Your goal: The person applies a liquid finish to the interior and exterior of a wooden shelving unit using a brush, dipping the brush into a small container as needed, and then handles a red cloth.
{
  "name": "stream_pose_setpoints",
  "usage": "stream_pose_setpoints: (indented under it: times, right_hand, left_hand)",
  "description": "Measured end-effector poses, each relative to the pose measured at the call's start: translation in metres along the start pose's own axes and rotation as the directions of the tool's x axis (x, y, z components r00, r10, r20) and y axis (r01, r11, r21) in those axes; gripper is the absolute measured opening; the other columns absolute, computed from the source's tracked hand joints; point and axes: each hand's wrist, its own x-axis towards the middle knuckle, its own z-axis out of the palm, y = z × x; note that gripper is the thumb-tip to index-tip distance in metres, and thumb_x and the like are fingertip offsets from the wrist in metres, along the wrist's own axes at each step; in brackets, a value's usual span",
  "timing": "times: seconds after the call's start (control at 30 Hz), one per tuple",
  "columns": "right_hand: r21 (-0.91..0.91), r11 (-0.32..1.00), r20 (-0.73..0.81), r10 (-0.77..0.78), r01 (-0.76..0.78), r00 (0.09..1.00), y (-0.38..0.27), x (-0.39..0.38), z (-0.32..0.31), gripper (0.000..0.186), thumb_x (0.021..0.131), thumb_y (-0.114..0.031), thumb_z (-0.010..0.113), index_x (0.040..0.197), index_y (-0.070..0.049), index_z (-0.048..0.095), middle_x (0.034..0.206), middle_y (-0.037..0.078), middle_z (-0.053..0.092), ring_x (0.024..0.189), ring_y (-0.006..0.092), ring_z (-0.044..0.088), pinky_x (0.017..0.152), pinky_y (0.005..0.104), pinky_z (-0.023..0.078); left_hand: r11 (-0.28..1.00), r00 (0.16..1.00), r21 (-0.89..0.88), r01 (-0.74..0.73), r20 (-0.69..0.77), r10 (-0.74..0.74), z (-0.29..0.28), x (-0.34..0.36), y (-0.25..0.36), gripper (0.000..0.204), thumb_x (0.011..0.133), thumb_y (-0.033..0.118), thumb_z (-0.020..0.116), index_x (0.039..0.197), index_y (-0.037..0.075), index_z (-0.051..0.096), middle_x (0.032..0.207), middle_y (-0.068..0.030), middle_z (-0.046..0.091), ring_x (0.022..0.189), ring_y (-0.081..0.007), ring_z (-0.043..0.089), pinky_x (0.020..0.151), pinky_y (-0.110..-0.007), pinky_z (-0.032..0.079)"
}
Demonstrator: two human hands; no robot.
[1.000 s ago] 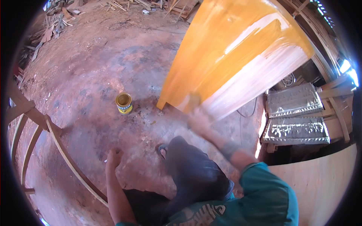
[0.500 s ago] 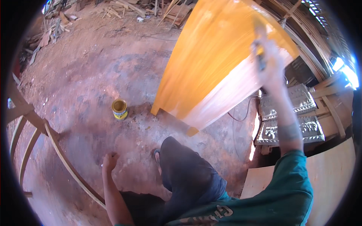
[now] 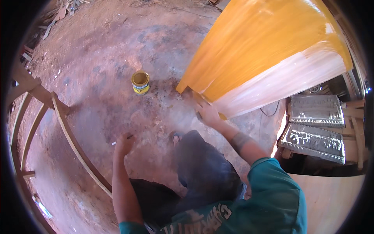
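Observation:
A large tapered panel (image 3: 265, 50) stands tilted ahead and to the right. Glossy orange-yellow paint covers most of it; a pale pinkish strip (image 3: 288, 80) runs along its near right side. My right hand (image 3: 207, 111), somewhat blurred, is closed around a paintbrush (image 3: 190, 93) at the panel's narrow near end. Fingers and motion partly hide the brush. Low on the left, my left hand (image 3: 124, 145) is closed, with a small white stick-like thing (image 3: 113, 143) showing beside its fingers. An uncovered paint tin (image 3: 140, 86) sits on the floor between the panel and my left hand.
Curved wooden strips on a frame (image 3: 72, 150) stand at the left. Silvery embossed sheets (image 3: 315, 142) lie on wood at the right, above a pale board (image 3: 331, 195). Scrap wood (image 3: 58, 15) is heaped at the far left. A thin cable (image 3: 270, 111) loops beneath the panel.
My right hand has come down with the brush from the panel's upper right to its narrow near end. The view has shifted. My left hand remains closed.

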Motion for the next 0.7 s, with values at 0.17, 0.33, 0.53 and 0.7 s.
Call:
stream_pose_setpoints:
  times: [0.17,0.33,0.53,0.7]
  right_hand:
    - [0.115,0.990,0.271,0.050,-0.083,0.961,0.018,0.028,-0.075,0.017,0.087,-0.020,0.059,0.098,-0.008,0.062,0.092,0.020,0.065,0.082,0.0404,0.064,0.069,0.0508,0.051]
    - [-0.151,0.970,0.158,-0.169,0.193,0.973,0.114,-0.148,-0.033,0.019,0.077,-0.012,0.065,0.095,-0.007,0.062,0.092,0.019,0.066,0.086,0.0391,0.064,0.070,0.0510,0.051]
    - [-0.048,0.992,0.297,0.125,-0.116,0.947,0.030,-0.002,0.005,0.021,0.082,-0.017,0.061,0.101,-0.009,0.067,0.095,0.015,0.068,0.084,0.0330,0.068,0.071,0.0464,0.053]
    - [-0.295,0.952,0.174,-0.024,0.076,0.984,0.005,0.048,0.053,0.018,0.083,-0.020,0.060,0.089,-0.006,0.069,0.103,0.016,0.063,0.101,0.0317,0.061,0.077,0.0442,0.052]
  left_hand:
    - [0.999,1.000,0.025,0.030,0.000,-0.030,0.009,0.013,-0.004,0.040,0.089,0.032,0.064,0.111,-0.001,0.068,0.101,-0.0210,0.071,0.094,-0.0335,0.068,0.082,-0.041,0.051]
    - [0.997,0.999,-0.071,0.024,-0.036,-0.026,0.001,0.013,-0.011,0.041,0.088,0.032,0.065,0.113,-0.001,0.069,0.106,-0.0209,0.071,0.102,-0.0337,0.067,0.090,-0.041,0.050]
    - [0.995,0.996,0.065,0.078,0.027,-0.080,0.006,0.017,-0.009,0.043,0.089,0.032,0.064,0.116,-0.002,0.067,0.109,-0.0208,0.071,0.097,-0.0325,0.068,0.085,-0.040,0.052]
    - [0.997,0.993,-0.008,0.083,0.088,-0.082,0.009,0.015,-0.001,0.041,0.088,0.030,0.063,0.113,-0.002,0.068,0.107,-0.0220,0.070,0.096,-0.0330,0.068,0.085,-0.040,0.051]
